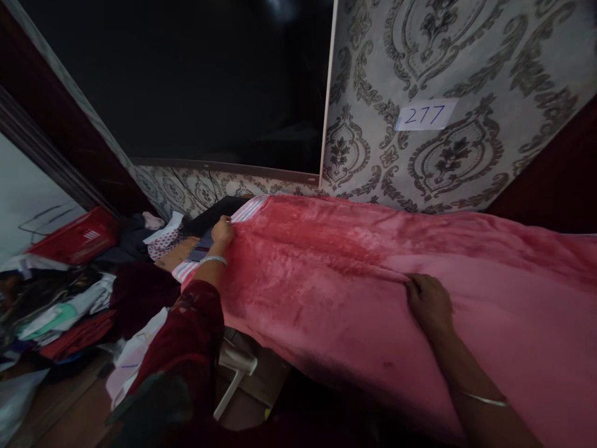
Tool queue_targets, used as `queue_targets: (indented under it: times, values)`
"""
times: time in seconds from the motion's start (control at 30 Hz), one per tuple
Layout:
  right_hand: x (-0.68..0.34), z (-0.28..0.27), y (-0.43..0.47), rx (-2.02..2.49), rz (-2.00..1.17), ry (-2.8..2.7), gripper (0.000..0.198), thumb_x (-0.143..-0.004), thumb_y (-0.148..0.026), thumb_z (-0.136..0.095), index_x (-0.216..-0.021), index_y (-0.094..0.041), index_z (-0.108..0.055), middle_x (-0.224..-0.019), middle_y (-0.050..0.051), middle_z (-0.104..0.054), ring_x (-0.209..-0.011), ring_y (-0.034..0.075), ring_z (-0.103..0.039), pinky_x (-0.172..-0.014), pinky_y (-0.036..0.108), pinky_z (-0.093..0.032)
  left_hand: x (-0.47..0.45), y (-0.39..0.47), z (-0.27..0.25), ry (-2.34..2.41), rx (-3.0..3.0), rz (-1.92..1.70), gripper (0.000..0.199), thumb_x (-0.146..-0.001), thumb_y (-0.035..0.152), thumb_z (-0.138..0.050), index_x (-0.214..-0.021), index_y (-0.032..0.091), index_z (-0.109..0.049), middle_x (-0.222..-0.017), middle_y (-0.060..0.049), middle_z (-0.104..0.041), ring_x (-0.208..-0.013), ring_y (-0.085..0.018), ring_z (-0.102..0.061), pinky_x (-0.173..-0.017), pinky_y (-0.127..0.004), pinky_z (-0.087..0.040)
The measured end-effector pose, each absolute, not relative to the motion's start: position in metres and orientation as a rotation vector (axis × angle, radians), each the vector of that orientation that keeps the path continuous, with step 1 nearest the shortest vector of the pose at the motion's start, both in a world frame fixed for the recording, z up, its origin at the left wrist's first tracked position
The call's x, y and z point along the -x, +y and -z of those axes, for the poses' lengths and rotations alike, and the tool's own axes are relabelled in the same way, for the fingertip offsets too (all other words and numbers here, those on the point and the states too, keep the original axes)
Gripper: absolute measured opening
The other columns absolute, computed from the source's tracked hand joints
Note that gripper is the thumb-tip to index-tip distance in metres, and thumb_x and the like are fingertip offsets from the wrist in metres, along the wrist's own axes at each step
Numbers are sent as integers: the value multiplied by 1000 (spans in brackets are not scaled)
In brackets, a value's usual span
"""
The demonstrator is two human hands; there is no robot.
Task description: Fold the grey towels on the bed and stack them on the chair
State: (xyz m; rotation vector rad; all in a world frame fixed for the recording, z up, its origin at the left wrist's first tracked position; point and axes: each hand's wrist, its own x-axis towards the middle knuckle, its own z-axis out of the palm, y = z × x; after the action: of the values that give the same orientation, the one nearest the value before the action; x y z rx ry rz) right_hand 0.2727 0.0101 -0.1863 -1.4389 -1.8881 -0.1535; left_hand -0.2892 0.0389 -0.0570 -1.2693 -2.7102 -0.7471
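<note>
A pink plush blanket lies spread over a long raised surface below the wall. Its left end carries a striped border in white and pale colours. My left hand is closed on the blanket's left edge beside that border. Farther right, my right hand pinches a fold near the middle of the cloth, and a crease runs from it toward the left. Each wrist wears a silver bangle. What supports the blanket is mostly hidden beneath it.
A large black television hangs above the blanket's left part. Patterned wallpaper bears a paper label reading 277. Heaped clothes and a red bag are at left. A white plastic frame-like object stands below the blanket's front edge.
</note>
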Motion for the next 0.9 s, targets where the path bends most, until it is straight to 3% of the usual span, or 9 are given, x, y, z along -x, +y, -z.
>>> queue_targets:
  times: [0.17,0.4,0.47,0.63,0.9]
  values:
    - [-272,185,10,1444,132,-1874,31,-90,-31,-43,-93,-19,-72,-88,13,-70,-84,29,-60,-75,41,-45,276,32,52,-2551,1410,672,38,-94,20,-45,-127,17,-64,-132,-20,-62,-127,-36,-55,-99,-47,-46]
    - [-271,184,10,1436,119,-1870,32,-90,-32,-43,-93,-18,-71,-88,14,-71,-83,29,-60,-73,40,-44,231,19,75,-1912,2332,462,40,-92,36,-58,-130,23,-63,-136,-10,-62,-131,-25,-50,-116,-40,-34]
    - [-270,183,9,1430,121,-1855,31,-90,-32,-43,-94,-18,-72,-89,14,-71,-84,29,-61,-74,40,-44,220,18,84,-1821,2423,415,37,-93,34,-56,-128,23,-64,-136,-10,-61,-131,-26,-49,-115,-42,-34]
    - [-267,179,8,1410,133,-1851,30,-92,-28,-45,-93,-18,-72,-89,13,-71,-85,28,-60,-79,40,-44,201,23,90,-2025,2285,423,23,-95,21,-47,-96,24,-70,-115,-7,-69,-116,-23,-58,-106,-35,-41]
    - [-264,173,7,1364,144,-1822,29,-95,-24,-44,-96,-18,-73,-92,13,-71,-89,27,-58,-80,38,-43,180,28,74,-2173,1936,575,27,-98,18,-34,-100,19,-61,-109,-13,-67,-107,-25,-63,-94,-35,-47]
